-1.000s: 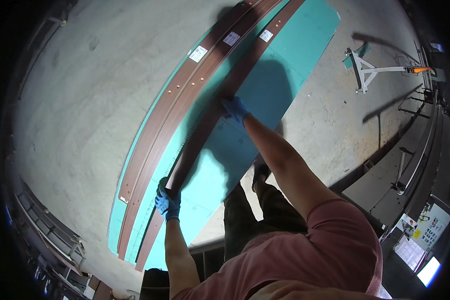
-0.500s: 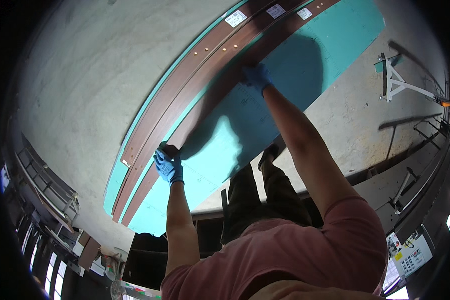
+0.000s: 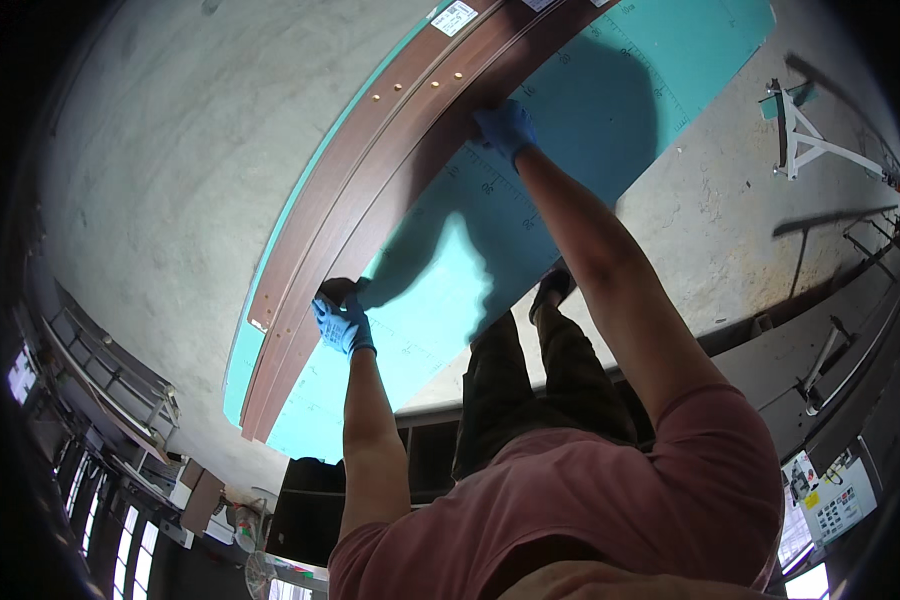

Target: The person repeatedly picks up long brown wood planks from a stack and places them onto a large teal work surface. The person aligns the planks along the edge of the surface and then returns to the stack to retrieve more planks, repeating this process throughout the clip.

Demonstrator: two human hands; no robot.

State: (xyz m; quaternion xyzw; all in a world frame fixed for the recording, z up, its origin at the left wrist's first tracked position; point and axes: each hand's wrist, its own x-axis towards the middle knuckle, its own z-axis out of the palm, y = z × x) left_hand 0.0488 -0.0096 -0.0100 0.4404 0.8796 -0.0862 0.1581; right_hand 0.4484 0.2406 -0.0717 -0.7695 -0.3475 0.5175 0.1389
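Three long dark-brown wood-look boards lie side by side on a teal marked mat (image 3: 440,290), pressed close together along most of their length. The far board (image 3: 355,130) and the middle board (image 3: 370,165) have small round holes. My left hand (image 3: 342,325), in a blue glove, is closed at the edge of the near board (image 3: 395,195), toward its left end. A dark patch beside its fingers may be shadow. Farther right, my right hand (image 3: 508,128), also gloved in blue, grips the same board's near edge. Its fingertips are partly lost in shade.
A white label (image 3: 454,18) sits on the far board. Grey concrete floor (image 3: 160,180) surrounds the mat. A white metal frame (image 3: 805,140) stands at the right. A ladder-like rack (image 3: 120,370) is at the left and a control panel (image 3: 838,505) at the lower right.
The near board has moved away from me against the middle one, closing the teal gap between them. Both hands have moved with it, and the whole view has shifted slightly.
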